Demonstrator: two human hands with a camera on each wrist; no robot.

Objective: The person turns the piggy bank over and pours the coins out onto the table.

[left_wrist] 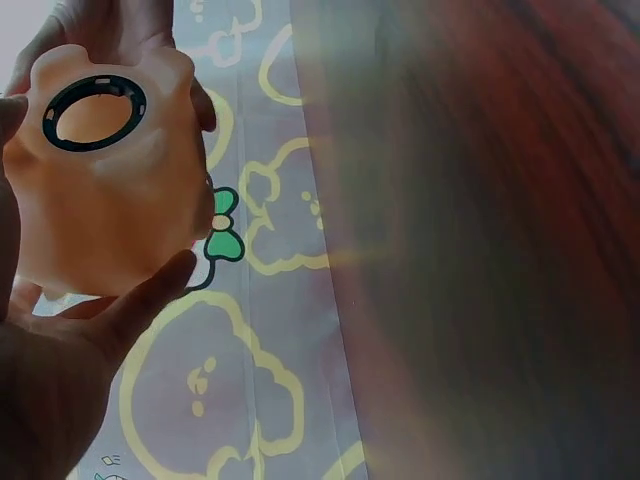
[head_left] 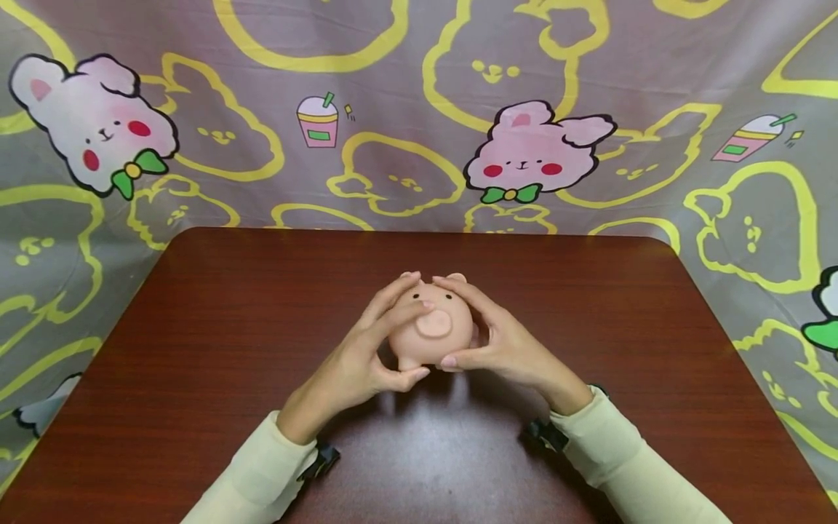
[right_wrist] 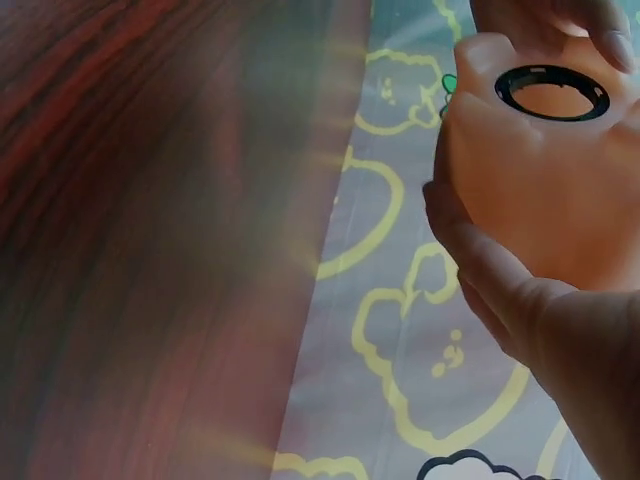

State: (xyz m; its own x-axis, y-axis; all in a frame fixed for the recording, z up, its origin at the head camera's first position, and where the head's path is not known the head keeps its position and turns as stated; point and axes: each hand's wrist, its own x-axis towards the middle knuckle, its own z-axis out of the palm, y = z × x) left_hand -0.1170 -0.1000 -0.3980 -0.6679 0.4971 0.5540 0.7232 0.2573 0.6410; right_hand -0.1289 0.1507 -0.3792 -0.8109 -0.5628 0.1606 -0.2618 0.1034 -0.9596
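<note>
**A two-handed hold**

The left hand and right hand together grasp one pink pig figure, raised over one reddish-brown tabletop; grey, yellow-patterned cloth hangs behind and at both sides.

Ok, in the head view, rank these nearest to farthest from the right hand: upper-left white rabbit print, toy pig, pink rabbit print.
1. Toy pig: touching the right hand, on its left.
2. Pink rabbit print: backdrop, straight beyond.
3. White rabbit print: backdrop, upper left.
</note>
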